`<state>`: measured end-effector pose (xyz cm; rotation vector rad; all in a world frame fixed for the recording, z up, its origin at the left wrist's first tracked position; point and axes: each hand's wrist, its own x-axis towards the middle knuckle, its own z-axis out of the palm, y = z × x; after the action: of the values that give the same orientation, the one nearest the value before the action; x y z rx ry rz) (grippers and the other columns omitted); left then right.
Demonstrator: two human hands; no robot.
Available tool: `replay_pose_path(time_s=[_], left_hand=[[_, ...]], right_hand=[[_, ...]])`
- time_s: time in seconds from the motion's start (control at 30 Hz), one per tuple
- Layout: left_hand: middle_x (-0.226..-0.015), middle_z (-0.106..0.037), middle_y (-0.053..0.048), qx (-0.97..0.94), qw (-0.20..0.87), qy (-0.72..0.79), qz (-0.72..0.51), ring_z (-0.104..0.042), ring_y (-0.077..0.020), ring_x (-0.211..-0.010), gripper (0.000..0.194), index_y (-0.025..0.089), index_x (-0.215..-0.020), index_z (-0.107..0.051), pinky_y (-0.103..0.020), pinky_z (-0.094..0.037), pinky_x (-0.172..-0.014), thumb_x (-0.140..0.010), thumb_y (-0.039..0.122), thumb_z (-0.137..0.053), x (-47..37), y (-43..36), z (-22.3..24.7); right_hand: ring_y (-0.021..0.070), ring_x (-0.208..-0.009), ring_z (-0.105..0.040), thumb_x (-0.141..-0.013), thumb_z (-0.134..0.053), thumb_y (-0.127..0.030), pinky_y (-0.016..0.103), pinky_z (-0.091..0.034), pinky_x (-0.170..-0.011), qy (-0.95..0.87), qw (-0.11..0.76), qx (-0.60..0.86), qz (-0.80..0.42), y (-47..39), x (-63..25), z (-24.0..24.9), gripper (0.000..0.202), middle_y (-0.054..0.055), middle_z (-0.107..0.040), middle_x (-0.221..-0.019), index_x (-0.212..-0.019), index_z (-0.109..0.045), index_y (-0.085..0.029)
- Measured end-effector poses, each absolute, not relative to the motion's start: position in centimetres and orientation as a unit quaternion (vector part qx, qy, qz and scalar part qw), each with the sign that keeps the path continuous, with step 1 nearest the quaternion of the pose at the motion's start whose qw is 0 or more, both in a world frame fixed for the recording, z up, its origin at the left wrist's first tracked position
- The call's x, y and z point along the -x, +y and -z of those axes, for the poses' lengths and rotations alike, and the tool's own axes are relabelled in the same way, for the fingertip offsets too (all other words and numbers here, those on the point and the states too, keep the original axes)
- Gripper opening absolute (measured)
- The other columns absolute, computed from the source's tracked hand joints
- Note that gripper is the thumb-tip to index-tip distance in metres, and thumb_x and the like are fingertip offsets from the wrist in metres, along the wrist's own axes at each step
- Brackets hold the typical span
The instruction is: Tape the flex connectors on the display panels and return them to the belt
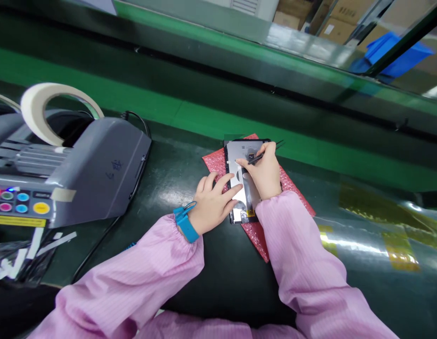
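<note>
A flat screen panel (pixel 234 151) with a silvery back and black edges lies on red bubble wrap (pixel 258 238). My left hand (pixel 212 202) rests at the panel's left side, fingers spread, with fingertips on its surface. Pinched in my right hand (pixel 266 174) are dark, thin tweezers (pixel 255 159), their tip near a small dark square on the panel's upper part. My right hand covers the panel's right side. Near the panel's lower edge a yellow strip (pixel 251 213) shows. A blue strap (pixel 186 224) is round my left wrist.
A grey tape dispenser (pixel 101 169) with coloured buttons and a cream tape roll (pixel 36 113) stands at the left, its black cable beside it. White strips (pixel 15 263) lie below it. Yellowish film (pixel 398 249) is stuck to the dark green table (pixel 218 282) at the right.
</note>
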<state>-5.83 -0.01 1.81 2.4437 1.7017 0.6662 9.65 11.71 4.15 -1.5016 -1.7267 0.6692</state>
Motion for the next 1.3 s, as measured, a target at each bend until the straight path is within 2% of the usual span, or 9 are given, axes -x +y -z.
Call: replay_pose_path(time_s=[0.13,0.23,0.33,0.5,0.77,0.97,1.07,1.17,1.3], left_hand=[[-0.151,-0.047,-0.013,-0.787,0.034,0.575,-0.22,-0.038,-0.0433,-0.139,0.036,0.031,-0.131,-0.067,-0.072,-0.027,-0.113,-0.098,0.039,-0.056,5.8,0.1,-1.7],[-0.153,-0.045,-0.013,-0.792,0.033,0.573,-0.209,-0.034,-0.0433,-0.145,0.038,0.033,-0.134,-0.065,-0.072,-0.025,-0.115,-0.098,0.04,-0.055,5.9,0.1,-1.6],[-0.154,-0.044,-0.014,-0.794,0.037,0.576,-0.192,-0.033,-0.0439,-0.147,0.038,0.033,-0.136,-0.063,-0.072,-0.024,-0.115,-0.099,0.041,-0.055,6.1,0.2,-1.6],[-0.155,-0.042,-0.017,-0.791,0.073,0.575,-0.196,-0.031,-0.0431,-0.149,0.04,0.027,-0.138,-0.061,-0.071,-0.025,-0.116,-0.1,0.037,-0.053,6.7,0.5,-1.7],[-0.15,-0.048,-0.015,-0.763,0.123,0.579,-0.261,-0.03,-0.0349,-0.151,0.046,0.021,-0.145,-0.047,-0.065,-0.025,-0.121,-0.101,0.032,-0.046,7.5,1.0,-1.4],[-0.146,-0.052,-0.016,-0.76,0.111,0.578,-0.273,-0.037,-0.0352,-0.148,0.043,0.018,-0.14,-0.049,-0.064,-0.03,-0.12,-0.101,0.033,-0.045,7.8,1.3,-1.2],[-0.144,-0.054,-0.016,-0.762,0.103,0.575,-0.279,-0.039,-0.034,-0.147,0.042,0.019,-0.14,-0.049,-0.064,-0.032,-0.119,-0.101,0.032,-0.044,8.1,1.4,-1.3],[-0.142,-0.056,-0.016,-0.77,0.096,0.565,-0.28,-0.041,-0.033,-0.145,0.04,0.018,-0.139,-0.05,-0.061,-0.036,-0.118,-0.101,0.029,-0.043,8.2,1.4,-1.6],[-0.136,-0.061,-0.015,-0.797,0.103,0.53,-0.271,-0.046,-0.0314,-0.143,0.036,0.019,-0.133,-0.057,-0.059,-0.04,-0.117,-0.1,0.024,-0.043,7.1,0.8,-2.0]], right_hand=[[0.0262,-0.084,-0.058,-0.086,-0.066,-0.045,0.037,-0.044,-0.073,-0.64,0.343,0.663,-0.183,11.4,-12.2,-5.8,0.039,0.006,-0.056,-0.093,-0.093,-0.032,-0.027],[0.0333,-0.088,-0.061,-0.083,-0.067,-0.05,0.042,-0.045,-0.074,-0.617,0.245,0.733,-0.146,11.1,-15.7,-6.5,0.04,0.011,-0.061,-0.089,-0.094,-0.036,-0.026],[0.032,-0.079,-0.064,-0.077,-0.072,-0.056,0.041,-0.046,-0.071,-0.613,0.193,0.736,-0.214,10.9,-18.0,-6.1,0.047,0.008,-0.062,-0.078,-0.091,-0.039,-0.026],[0.0211,-0.065,-0.059,-0.055,-0.087,-0.049,0.033,-0.047,-0.061,-0.576,0.329,0.651,-0.368,11.9,-17.9,-3.8,0.062,-0.002,-0.059,-0.073,-0.09,-0.041,-0.026],[0.0126,-0.063,-0.051,-0.087,-0.05,-0.057,0.026,-0.046,-0.056,-0.477,0.523,0.632,-0.317,15.1,-18.4,-1.9,0.041,-0.006,-0.044,-0.081,-0.091,-0.021,-0.03],[0.0192,-0.079,-0.067,-0.08,-0.057,-0.063,0.028,-0.051,-0.054,-0.541,0.494,0.573,-0.367,13.8,-16.4,-1.4,0.047,0.003,-0.063,-0.095,-0.09,-0.027,-0.029],[0.0217,-0.09,-0.07,-0.083,-0.061,-0.059,0.033,-0.056,-0.066,-0.602,0.46,0.523,-0.39,10.8,-14.1,-1.8,0.041,0.008,-0.072,-0.105,-0.086,-0.034,-0.028],[0.0221,-0.093,-0.072,-0.089,-0.06,-0.054,0.038,-0.055,-0.083,-0.648,0.436,0.474,-0.407,6.6,-13.4,-2.7,0.036,0.008,-0.077,-0.1,-0.079,-0.038,-0.028],[0.0247,-0.081,-0.072,-0.091,-0.06,-0.058,0.039,-0.054,-0.077,-0.744,0.383,0.392,-0.383,1.0,-18.1,-3.3,0.034,0.007,-0.078,-0.091,-0.078,-0.053,-0.027]])
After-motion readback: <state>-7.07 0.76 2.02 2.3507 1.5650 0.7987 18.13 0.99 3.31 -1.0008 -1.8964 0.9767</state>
